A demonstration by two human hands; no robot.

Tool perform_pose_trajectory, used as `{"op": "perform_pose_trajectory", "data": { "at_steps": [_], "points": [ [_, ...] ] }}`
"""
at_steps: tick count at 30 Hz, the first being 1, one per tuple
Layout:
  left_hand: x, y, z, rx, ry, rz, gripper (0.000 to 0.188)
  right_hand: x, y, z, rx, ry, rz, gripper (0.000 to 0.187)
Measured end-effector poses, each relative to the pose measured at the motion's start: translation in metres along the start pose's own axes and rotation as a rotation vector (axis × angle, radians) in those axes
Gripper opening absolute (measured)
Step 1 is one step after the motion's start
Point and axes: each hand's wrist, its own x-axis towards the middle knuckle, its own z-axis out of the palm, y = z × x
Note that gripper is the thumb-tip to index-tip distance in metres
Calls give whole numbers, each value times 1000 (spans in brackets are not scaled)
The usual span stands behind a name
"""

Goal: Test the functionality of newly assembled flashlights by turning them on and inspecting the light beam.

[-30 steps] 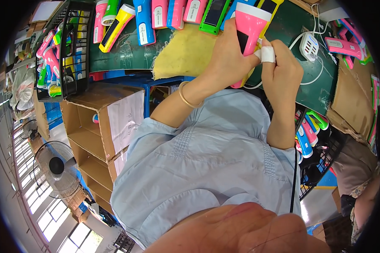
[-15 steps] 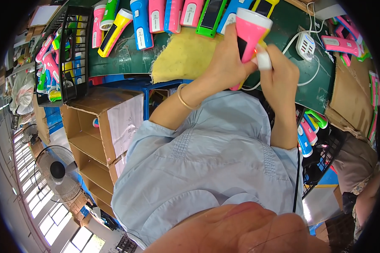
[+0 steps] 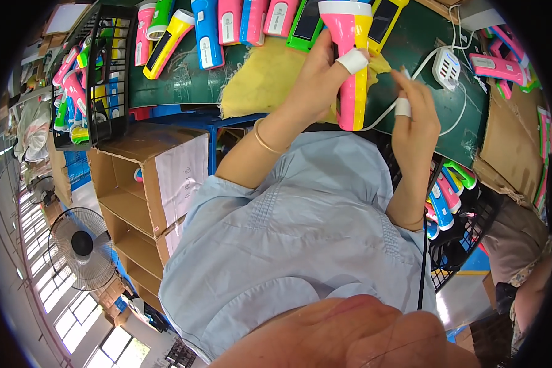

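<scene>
A pink and yellow flashlight (image 3: 351,101) with a white-rimmed head stands lens end away from me over the table's near edge. My left hand (image 3: 318,83) is wrapped round it, its white-covered thumb lying across the body. To the right, apart from the flashlight, my right hand (image 3: 418,119) has its fingers extended with nothing visible in them; white wrapping shows there too. Beneath my left forearm and hand spreads a yellow cloth (image 3: 251,80). Along the table's far side lies a row of flashlights in several colours, among them a blue one (image 3: 207,37) and a yellow one (image 3: 168,46).
A white multi-port charger (image 3: 446,69) with cables sits right on the green table (image 3: 178,92). Black baskets of flashlights stand at left (image 3: 107,80) and lower right (image 3: 457,245). Cardboard compartments (image 3: 126,190) and a fan (image 3: 83,245) are at left. Another person (image 3: 518,245) is at right.
The flashlight has turned to show its yellow side and moved slightly left. My right hand has come off it, its fingers now stretched out.
</scene>
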Motion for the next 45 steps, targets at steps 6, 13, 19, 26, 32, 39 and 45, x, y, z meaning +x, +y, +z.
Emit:
{"op": "perform_pose_trajectory", "data": {
  "at_steps": [6, 13, 19, 26, 32, 39, 45],
  "points": [
    [-9, -9, 17, -353, -69, -127, 41, -20, -9, -2, 521, -7, 124, 34],
    [-10, -26, 15, 205, -328, 124, 45, -62, 3, -28, 1119, -97, 575, 61],
    [-12, -32, 8, 190, -381, -61, 28, -107, 51, -49, 1085, 283, 786, 35],
    [-15, -41, 7, 188, -362, -152, 25, -113, 60, -50, 633, 316, 828, 26],
    [-15, -44, 5, 157, -310, -183, 24, -111, 58, -49, 49, 215, 702, 31],
    [-16, -46, 5, 184, -316, -150, 24, -98, 42, -41, -650, 67, 519, 36],
    [-18, -37, 4, 133, -374, -104, 22, -103, 57, -59, 57, 125, 703, 30]
  ]
}}
